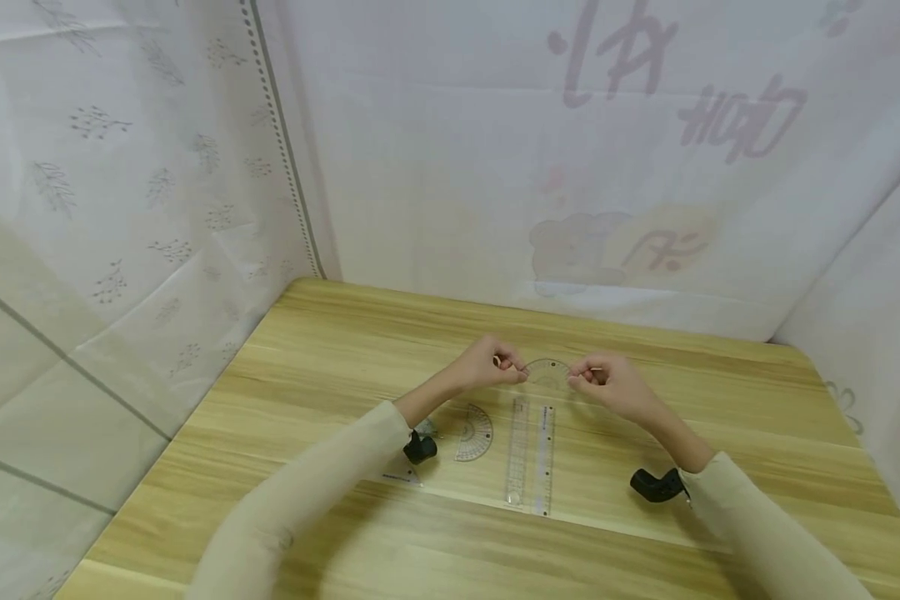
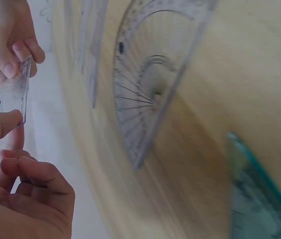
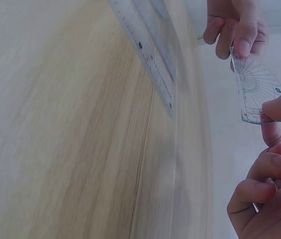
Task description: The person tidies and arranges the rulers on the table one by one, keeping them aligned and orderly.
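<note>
A clear half-round protractor [image 1: 548,372] is held up between both hands. My left hand [image 1: 491,363] pinches its left corner with thumb and forefinger, the other fingers curled. At the opposite corner my right hand [image 1: 612,384] pinches it the same way. The right wrist view shows the printed lines of this protractor [image 3: 254,87] and a thumb on each end. On the table below lie a second protractor [image 1: 475,434] and two clear straight rulers, one ruler [image 1: 518,450] left of the other ruler [image 1: 544,460].
A clear set square [image 1: 402,475] lies partly under the left forearm. Beside it is a greenish triangular piece [image 2: 260,204], cut off by the left wrist view's edge. The wood-grain table [image 1: 757,417] meets white printed curtains [image 1: 435,167] behind and at the sides.
</note>
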Action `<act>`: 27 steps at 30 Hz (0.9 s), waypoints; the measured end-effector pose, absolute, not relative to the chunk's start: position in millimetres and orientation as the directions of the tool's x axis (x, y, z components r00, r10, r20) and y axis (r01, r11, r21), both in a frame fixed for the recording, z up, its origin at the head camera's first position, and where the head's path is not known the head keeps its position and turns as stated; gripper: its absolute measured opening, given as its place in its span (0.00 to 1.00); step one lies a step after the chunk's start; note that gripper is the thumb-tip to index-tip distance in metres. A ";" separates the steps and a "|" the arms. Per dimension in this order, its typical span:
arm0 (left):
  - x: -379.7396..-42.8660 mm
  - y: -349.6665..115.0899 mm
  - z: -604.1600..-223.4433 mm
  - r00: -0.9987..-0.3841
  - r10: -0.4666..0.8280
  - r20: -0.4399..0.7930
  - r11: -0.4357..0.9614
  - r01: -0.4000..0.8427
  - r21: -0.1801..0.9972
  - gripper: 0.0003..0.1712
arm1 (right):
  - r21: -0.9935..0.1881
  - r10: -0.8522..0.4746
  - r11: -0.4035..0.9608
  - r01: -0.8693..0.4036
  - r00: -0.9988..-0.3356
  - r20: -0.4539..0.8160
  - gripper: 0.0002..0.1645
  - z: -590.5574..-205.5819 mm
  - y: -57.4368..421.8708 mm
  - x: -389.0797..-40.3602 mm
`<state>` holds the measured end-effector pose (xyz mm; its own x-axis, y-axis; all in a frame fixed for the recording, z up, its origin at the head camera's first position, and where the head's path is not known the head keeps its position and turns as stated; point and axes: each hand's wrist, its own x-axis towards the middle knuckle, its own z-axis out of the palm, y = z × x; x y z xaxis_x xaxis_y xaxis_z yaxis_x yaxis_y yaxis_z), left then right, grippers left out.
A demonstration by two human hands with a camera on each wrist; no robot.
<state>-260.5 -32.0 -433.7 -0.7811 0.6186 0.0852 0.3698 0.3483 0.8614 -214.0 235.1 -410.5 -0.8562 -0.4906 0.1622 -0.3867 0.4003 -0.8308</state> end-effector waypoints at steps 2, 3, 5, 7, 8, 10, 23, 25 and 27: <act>-257.8 -36.3 -434.6 -0.786 0.612 0.086 0.350 0.367 0.862 0.03 | -0.833 -0.493 0.402 -0.380 -0.856 0.153 0.04 -409.1 231.2 -213.3; -256.3 -38.5 -434.8 -0.789 0.608 0.083 0.352 0.362 0.863 0.03 | -0.836 -0.496 0.399 -0.376 -0.856 0.148 0.04 -408.5 229.4 -213.0; -253.3 -42.8 -434.6 -0.794 0.601 0.085 0.352 0.359 0.864 0.03 | -0.843 -0.500 0.391 -0.370 -0.854 0.143 0.04 -407.8 226.1 -212.8; -250.9 -46.9 -435.1 -0.797 0.597 0.092 0.352 0.364 0.862 0.03 | -0.847 -0.505 0.383 -0.368 -0.852 0.141 0.03 -407.4 222.6 -212.7; -249.8 -48.8 -435.1 -0.799 0.595 0.092 0.352 0.362 0.863 0.03 | -0.850 -0.508 0.378 -0.367 -0.850 0.141 0.03 -407.0 220.9 -212.8; -247.7 -52.3 -435.6 -0.804 0.588 0.093 0.357 0.361 0.862 0.03 | -0.852 -0.516 0.374 -0.366 -0.846 0.137 0.03 -406.7 217.8 -212.9; -240.8 -75.0 -433.8 -0.808 0.587 0.058 0.386 0.342 0.856 0.03 | -0.837 -0.566 0.368 -0.405 -0.812 0.144 0.03 -408.6 209.4 -213.9; -240.8 -76.1 -432.1 -0.805 0.591 0.056 0.376 0.336 0.863 0.04 | -0.834 -0.562 0.370 -0.409 -0.813 0.149 0.03 -409.8 208.4 -213.4; -240.4 -77.0 -431.1 -0.803 0.593 0.054 0.372 0.332 0.867 0.04 | -0.832 -0.564 0.368 -0.416 -0.811 0.156 0.03 -406.1 205.3 -210.0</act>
